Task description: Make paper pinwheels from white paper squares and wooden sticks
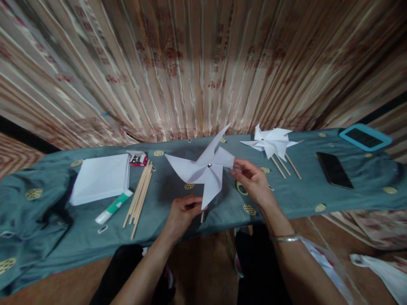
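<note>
A white paper pinwheel [205, 168] with a metal pin at its centre is held up over the teal cloth-covered table [286, 199]. My left hand [182, 211] is closed round its wooden stick just below the blades. My right hand [251, 178] pinches the tip of the right-hand blade between thumb and fingers. A silver bangle sits on my right wrist.
A stack of white paper [101, 178], a glue stick [113, 206], a bundle of wooden sticks [139, 195] and a small red box [138, 160] lie at left. Finished pinwheels [270, 142] on sticks, a black phone [334, 169] and a blue-framed tablet [365, 136] lie at right. A tape roll [241, 188] lies under my right hand.
</note>
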Demonstrator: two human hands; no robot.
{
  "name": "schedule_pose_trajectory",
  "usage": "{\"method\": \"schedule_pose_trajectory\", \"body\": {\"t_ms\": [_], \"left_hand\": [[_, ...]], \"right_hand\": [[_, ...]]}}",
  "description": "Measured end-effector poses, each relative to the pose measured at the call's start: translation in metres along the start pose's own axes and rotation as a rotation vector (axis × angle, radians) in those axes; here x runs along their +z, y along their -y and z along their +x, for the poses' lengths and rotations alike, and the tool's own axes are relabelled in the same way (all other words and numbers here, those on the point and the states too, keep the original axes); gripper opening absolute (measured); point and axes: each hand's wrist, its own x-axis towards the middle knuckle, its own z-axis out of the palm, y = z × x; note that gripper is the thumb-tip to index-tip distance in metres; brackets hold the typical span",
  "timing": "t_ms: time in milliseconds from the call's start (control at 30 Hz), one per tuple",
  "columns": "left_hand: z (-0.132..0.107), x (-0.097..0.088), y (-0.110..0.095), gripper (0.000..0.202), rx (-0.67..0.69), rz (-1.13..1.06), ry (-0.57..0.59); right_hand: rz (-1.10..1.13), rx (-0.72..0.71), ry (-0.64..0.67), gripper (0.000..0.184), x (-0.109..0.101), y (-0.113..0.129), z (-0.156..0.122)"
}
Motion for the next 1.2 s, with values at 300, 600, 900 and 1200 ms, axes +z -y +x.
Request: {"method": "schedule_pose_trajectory", "body": {"t_ms": [300, 600, 900, 1200], "left_hand": [[0.002, -0.003, 0.012, 0.021, -0.011, -0.029, -0.097], [0.005, -0.003, 0.003, 0.016, 0.078, 0.061, -0.143], [0.005, 0.0, 0.0, 0.018, 0.018, -0.041, -0.155], [0.009, 0.01, -0.008, 0.026, -0.03, -0.207, -0.197]], "right_hand": [[0.108, 0.195, 0.248, 0.034, 0.015, 0.008, -0.016], [0.114, 0.367, 0.642, 0.04, 0.028, 0.023, -0.032], [-0.117, 0.378, 0.761, 0.035, 0.025, 0.005, -0.035], [-0.084, 0.257, 0.583, 0.02, 0.043, -0.01, -0.051]]}}
